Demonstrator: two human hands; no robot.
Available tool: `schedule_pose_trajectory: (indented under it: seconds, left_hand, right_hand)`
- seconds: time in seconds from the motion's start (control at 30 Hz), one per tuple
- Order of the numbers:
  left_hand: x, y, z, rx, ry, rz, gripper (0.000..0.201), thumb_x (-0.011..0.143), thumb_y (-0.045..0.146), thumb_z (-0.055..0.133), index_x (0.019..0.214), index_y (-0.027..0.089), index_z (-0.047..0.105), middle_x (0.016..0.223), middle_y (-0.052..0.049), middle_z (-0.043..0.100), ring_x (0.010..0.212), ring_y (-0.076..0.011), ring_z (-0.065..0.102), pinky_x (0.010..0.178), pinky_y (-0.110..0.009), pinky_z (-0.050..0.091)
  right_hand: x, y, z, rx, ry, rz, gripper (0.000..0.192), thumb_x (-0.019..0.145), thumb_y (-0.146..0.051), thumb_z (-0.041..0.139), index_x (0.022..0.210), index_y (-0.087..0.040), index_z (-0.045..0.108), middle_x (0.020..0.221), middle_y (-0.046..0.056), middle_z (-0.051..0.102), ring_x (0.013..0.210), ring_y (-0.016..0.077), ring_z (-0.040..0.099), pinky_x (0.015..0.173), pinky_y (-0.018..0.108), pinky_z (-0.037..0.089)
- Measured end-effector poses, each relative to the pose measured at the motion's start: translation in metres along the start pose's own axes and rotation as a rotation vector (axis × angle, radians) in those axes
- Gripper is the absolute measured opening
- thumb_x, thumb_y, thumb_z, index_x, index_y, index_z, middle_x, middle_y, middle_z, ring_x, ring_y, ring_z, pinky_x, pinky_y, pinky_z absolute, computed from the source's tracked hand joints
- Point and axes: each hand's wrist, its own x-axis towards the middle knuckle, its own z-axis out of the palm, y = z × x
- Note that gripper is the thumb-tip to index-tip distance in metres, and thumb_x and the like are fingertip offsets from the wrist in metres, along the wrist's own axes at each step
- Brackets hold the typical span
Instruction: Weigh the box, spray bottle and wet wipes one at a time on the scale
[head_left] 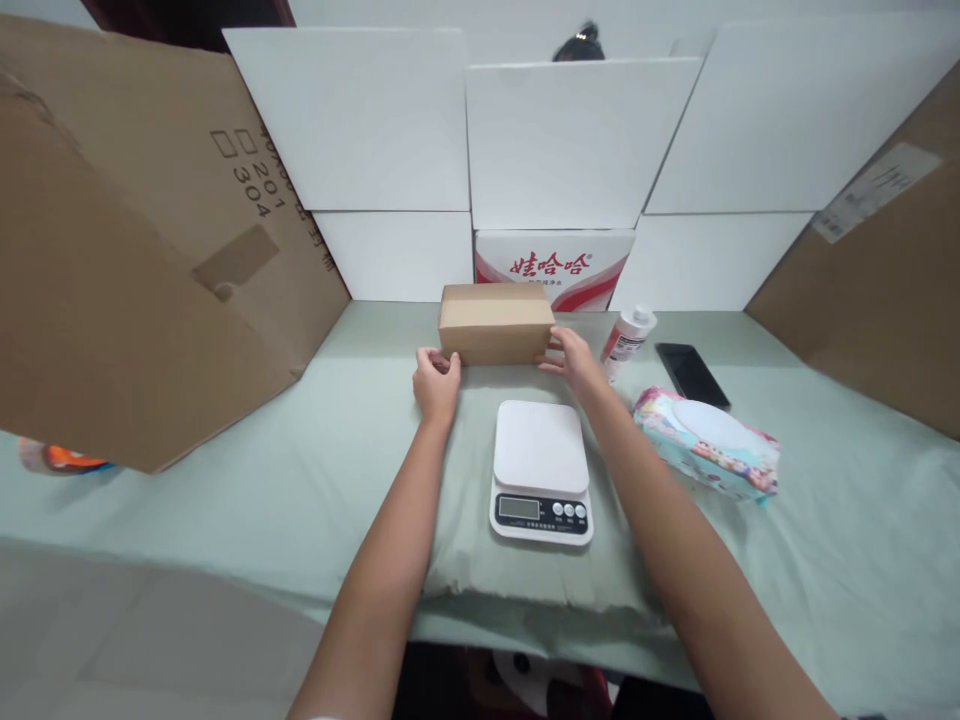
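A small closed brown cardboard box (496,340) lies at the back middle of the cloth-covered table, its long side facing me. At its lower left corner is my left hand (436,385), fingers curled and thumb against the cardboard. My right hand (566,358) grips the opposite end, fingers reaching along the lower right edge and thumb near the upper corner. The box sits between both hands. Between my forearms stands a white kitchen scale (541,450) with a bare platform; its display shows no readable digits.
To the right are a white bottle (628,338), a black phone (691,375) and a colourful pack of wipes (709,445). White panels and a printed carton (555,265) close off the back. Large cardboard sheets (150,240) flank the table; tape rolls (64,457) lie at far left.
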Motion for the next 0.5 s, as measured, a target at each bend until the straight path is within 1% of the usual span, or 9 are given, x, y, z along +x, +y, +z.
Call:
schedule_pose_trajectory:
  seconds: [0.07,0.17,0.23,0.3,0.33,0.37,0.4,0.43,0.5]
  left_hand:
    - [0.000,0.000,0.000,-0.031,-0.032,0.002,0.021,0.089,0.031,0.069,0.098,0.026,0.051,0.086,-0.001,0.076,0.079,-0.0186,0.070,0.085,-0.033,0.054]
    - [0.000,0.000,0.001,-0.089,-0.117,0.017,0.019,0.090,0.028,0.068,0.095,0.026,0.049,0.103,-0.005,0.081,0.085,-0.0181,0.074,0.087,-0.032,0.053]
    - [0.001,-0.002,0.002,-0.106,-0.186,0.045,0.017,0.090,0.029,0.067,0.095,0.026,0.052,0.115,-0.007,0.081,0.090,-0.0186,0.075,0.088,-0.033,0.054]
    - [0.000,-0.002,0.003,-0.100,-0.261,0.096,0.013,0.091,0.030,0.065,0.098,0.025,0.056,0.125,-0.009,0.080,0.093,-0.0197,0.076,0.087,-0.034,0.055]
    - [-0.001,-0.002,0.004,-0.093,-0.305,0.125,0.012,0.092,0.030,0.064,0.101,0.025,0.059,0.129,-0.009,0.079,0.095,-0.0205,0.076,0.087,-0.034,0.055]
    - [-0.002,-0.002,0.004,-0.089,-0.356,0.152,0.013,0.092,0.030,0.062,0.104,0.025,0.061,0.132,-0.009,0.078,0.098,-0.0213,0.076,0.087,-0.035,0.056]
    - [-0.003,-0.002,0.005,-0.083,-0.413,0.178,0.015,0.093,0.030,0.061,0.107,0.025,0.063,0.135,-0.009,0.076,0.102,-0.0222,0.076,0.087,-0.035,0.056]
    - [-0.004,-0.002,0.005,-0.074,-0.470,0.206,0.017,0.094,0.030,0.060,0.110,0.026,0.065,0.138,-0.008,0.075,0.106,-0.0228,0.076,0.088,-0.035,0.057]
    - [-0.006,-0.001,0.005,-0.050,-0.558,0.264,0.022,0.095,0.030,0.058,0.115,0.027,0.068,0.143,-0.007,0.072,0.109,-0.0233,0.076,0.090,-0.036,0.058]
  right_hand:
    - [-0.006,-0.001,0.001,0.087,-0.044,-0.068,0.046,0.090,-0.042,0.059,0.134,-0.030,0.057,0.130,0.008,0.069,0.088,0.0181,0.076,0.077,0.034,0.066]
    - [-0.026,-0.004,-0.012,0.126,-0.022,-0.299,0.049,0.085,-0.041,0.065,0.132,-0.028,0.058,0.142,0.010,0.065,0.111,0.0248,0.074,0.092,0.041,0.065]
    - [-0.041,-0.004,-0.028,0.100,0.140,-0.493,0.045,0.088,-0.041,0.063,0.130,-0.026,0.059,0.146,0.011,0.061,0.124,0.0271,0.068,0.103,0.044,0.061]
    - [-0.048,0.000,-0.045,0.007,0.411,-0.670,0.045,0.093,-0.041,0.059,0.135,-0.025,0.056,0.148,0.012,0.057,0.130,0.0284,0.063,0.107,0.047,0.057]
    - [-0.047,0.005,-0.052,-0.059,0.544,-0.722,0.048,0.093,-0.040,0.058,0.139,-0.025,0.053,0.148,0.014,0.055,0.130,0.0292,0.062,0.107,0.048,0.056]
    - [-0.043,0.010,-0.057,-0.125,0.645,-0.737,0.054,0.092,-0.038,0.059,0.143,-0.024,0.050,0.148,0.015,0.054,0.130,0.0299,0.061,0.106,0.049,0.057]
    - [-0.038,0.017,-0.061,-0.177,0.697,-0.717,0.060,0.089,-0.036,0.061,0.146,-0.023,0.047,0.146,0.017,0.055,0.130,0.0304,0.061,0.105,0.050,0.057]
    - [-0.031,0.024,-0.063,-0.201,0.698,-0.666,0.066,0.087,-0.034,0.063,0.148,-0.022,0.044,0.145,0.017,0.056,0.130,0.0303,0.061,0.106,0.050,0.056]
    - [-0.017,0.038,-0.063,-0.199,0.628,-0.549,0.072,0.083,-0.031,0.063,0.150,-0.021,0.040,0.143,0.017,0.059,0.130,0.0291,0.062,0.111,0.050,0.053]
